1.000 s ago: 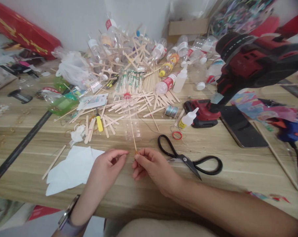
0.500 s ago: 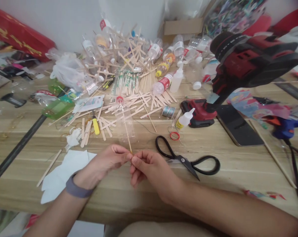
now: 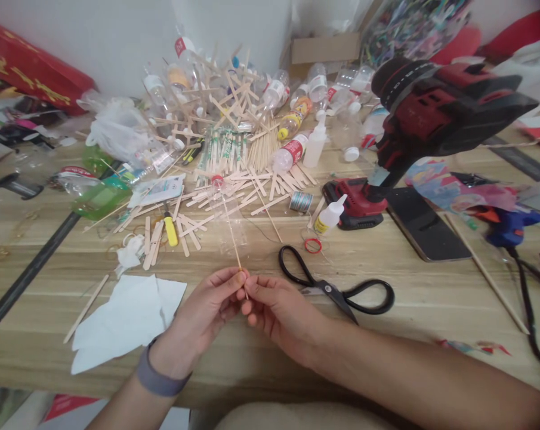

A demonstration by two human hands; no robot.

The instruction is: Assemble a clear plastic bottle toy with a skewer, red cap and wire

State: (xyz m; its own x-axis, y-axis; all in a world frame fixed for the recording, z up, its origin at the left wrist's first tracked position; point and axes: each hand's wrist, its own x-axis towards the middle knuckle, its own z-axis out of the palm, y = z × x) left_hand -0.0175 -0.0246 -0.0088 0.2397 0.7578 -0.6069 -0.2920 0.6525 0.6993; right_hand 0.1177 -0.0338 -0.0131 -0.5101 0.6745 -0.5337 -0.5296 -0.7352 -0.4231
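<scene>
A thin wooden stick [image 3: 236,251] slants down toward me, its near end pinched between the fingertips of my left hand [image 3: 216,295] and my right hand [image 3: 281,307]. The hands touch each other there. Something small and orange-brown shows on the stick right at the fingers; its kind is too small to make out. Farther up, the stick runs along a clear plastic bottle [image 3: 228,230] with a red cap [image 3: 217,181]; whether it goes inside or over the bottle I cannot tell. Black-handled scissors [image 3: 329,289] lie open just right of my right hand.
White paper sheets [image 3: 117,316] lie left of my left wrist. Beyond are loose craft sticks [image 3: 270,185], a yellow-handled screwdriver [image 3: 171,232], a thread spool [image 3: 301,202] and a glue bottle [image 3: 330,216]. A red drill [image 3: 440,113] stands at right, beside a phone [image 3: 426,227].
My left hand has turned and shifted right, its fingers now curled farther around the stick's end. Both hands stay together on the stick. The whole view has shifted slightly.
</scene>
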